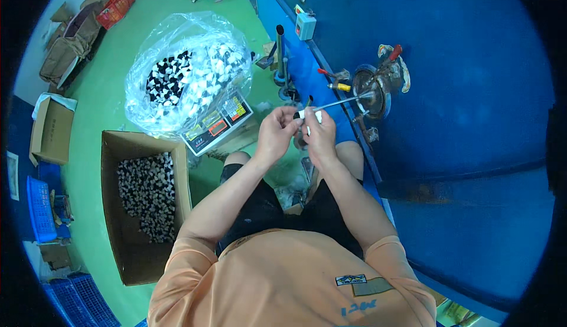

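Note:
My left hand and my right hand meet in front of me, above my knees. Between their fingertips is a small black-and-white piece, pinched from the left by its dark side. More white shows among the fingers of my right hand, apparently another small piece. Just beyond the fingertips, a thin metal rod runs to a round metal machine head on the right. Fingers partly cover the pieces, so their full shape is hidden.
A clear plastic bag of black and white pieces rests by a scale. Left of my legs, a cardboard box holds many similar pieces. A blue machine panel fills the right side. An upright metal tube stands ahead.

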A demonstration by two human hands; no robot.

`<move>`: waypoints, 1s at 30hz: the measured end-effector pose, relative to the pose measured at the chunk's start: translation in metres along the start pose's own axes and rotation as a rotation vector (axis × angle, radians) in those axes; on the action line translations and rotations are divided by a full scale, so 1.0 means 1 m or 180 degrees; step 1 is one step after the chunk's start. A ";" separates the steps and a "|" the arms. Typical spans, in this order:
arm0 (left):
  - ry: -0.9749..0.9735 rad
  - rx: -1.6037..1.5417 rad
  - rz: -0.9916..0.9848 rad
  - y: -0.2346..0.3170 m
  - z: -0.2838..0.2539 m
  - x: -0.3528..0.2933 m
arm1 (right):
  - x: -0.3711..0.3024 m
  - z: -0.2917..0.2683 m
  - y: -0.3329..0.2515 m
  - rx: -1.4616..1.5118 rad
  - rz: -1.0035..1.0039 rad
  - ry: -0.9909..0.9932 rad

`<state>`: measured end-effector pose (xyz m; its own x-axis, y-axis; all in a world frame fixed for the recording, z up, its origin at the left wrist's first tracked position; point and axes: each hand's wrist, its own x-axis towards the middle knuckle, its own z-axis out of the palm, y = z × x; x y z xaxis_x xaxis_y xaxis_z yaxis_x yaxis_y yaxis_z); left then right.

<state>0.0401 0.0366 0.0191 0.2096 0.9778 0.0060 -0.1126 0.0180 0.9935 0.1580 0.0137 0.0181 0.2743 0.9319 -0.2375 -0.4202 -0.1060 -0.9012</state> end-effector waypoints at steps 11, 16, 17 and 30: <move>0.0496 -0.0357 -0.0419 0.003 0.002 -0.009 | 0.000 0.002 0.012 0.0075 -0.0052 -0.0229; 0.1674 -0.0868 0.1079 0.024 -0.047 -0.040 | -0.012 -0.009 0.011 0.0241 0.0219 -0.0598; 0.2008 -0.1618 0.1134 0.038 -0.060 -0.041 | -0.016 -0.014 0.009 0.0384 0.0315 -0.0695; 0.0012 0.0139 -0.0473 0.000 -0.022 -0.040 | -0.026 0.001 0.028 0.0112 0.0251 -0.0933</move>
<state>0.0106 0.0024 0.0162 0.2172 0.9658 -0.1417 -0.0383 0.1535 0.9874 0.1387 -0.0130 -0.0005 -0.0194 0.9822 -0.1870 -0.4613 -0.1747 -0.8699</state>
